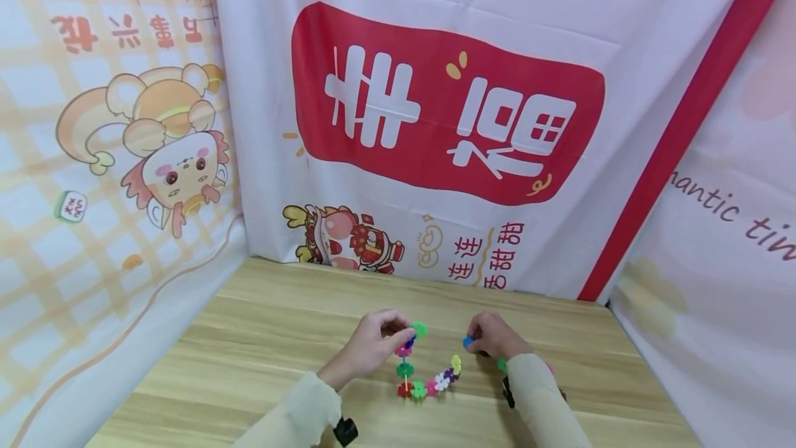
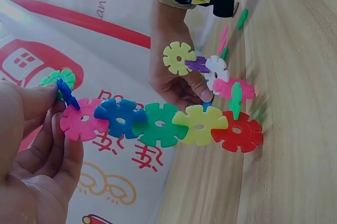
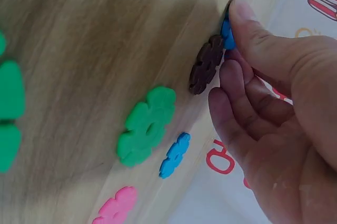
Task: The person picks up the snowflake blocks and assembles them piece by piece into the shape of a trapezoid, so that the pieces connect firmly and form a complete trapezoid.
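My left hand (image 1: 373, 341) pinches the dark blue snowflake disc (image 2: 67, 93) near the top end of a chain of notched plastic discs. A light green disc (image 1: 419, 329) tips that end. In the left wrist view the chain runs through pink, blue, green (image 2: 159, 124) and yellow discs to a red one (image 2: 238, 131). There it bends and curves on through green, pink, white and purple to a yellow disc (image 1: 457, 364) at its other end. To the right, my right hand (image 1: 495, 336) pinches a loose blue disc (image 3: 227, 34) between thumb and fingers. Beside those fingertips is a dark brown disc (image 3: 206, 65).
On the wooden table (image 1: 249, 358), loose green (image 3: 147, 126), blue (image 3: 174, 155) and pink (image 3: 117, 207) discs lie around the right forearm. Printed cloth (image 1: 261, 178) hangs at the back and both sides of the table.
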Demonstrator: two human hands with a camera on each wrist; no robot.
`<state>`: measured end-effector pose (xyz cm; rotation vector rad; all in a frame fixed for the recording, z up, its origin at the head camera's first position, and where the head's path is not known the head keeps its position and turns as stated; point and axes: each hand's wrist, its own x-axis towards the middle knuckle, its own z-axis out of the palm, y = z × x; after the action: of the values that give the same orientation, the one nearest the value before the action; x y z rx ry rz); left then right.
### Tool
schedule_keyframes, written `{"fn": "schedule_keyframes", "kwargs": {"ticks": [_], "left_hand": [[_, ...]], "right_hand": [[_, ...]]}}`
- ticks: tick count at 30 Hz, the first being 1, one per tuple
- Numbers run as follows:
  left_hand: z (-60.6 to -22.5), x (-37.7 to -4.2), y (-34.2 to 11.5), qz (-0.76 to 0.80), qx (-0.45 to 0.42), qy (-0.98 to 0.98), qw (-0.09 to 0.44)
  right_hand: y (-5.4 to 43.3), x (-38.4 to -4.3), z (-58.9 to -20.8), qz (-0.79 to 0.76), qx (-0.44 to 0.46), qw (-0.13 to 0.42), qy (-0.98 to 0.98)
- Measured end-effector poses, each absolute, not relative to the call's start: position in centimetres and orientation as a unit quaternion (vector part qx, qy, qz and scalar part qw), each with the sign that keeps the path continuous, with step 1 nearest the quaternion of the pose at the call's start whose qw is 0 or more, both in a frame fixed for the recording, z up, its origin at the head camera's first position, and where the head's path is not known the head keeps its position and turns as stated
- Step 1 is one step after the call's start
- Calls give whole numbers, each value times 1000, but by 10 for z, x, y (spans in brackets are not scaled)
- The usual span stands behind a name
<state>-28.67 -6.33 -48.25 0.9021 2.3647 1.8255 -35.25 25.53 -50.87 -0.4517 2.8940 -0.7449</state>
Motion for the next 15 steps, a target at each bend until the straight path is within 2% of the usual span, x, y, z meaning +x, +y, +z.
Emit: {"fn": "schedule_keyframes", "kwargs": {"ticks": [6, 15], "left_hand": [[-481, -285, -60, 584, 288, 758, 19], [-478, -286, -57, 591, 281, 756, 27]], "right_hand": [[259, -346, -497, -269, -177, 74, 944], [254, -327, -458, -306, -233, 90, 919]]}}
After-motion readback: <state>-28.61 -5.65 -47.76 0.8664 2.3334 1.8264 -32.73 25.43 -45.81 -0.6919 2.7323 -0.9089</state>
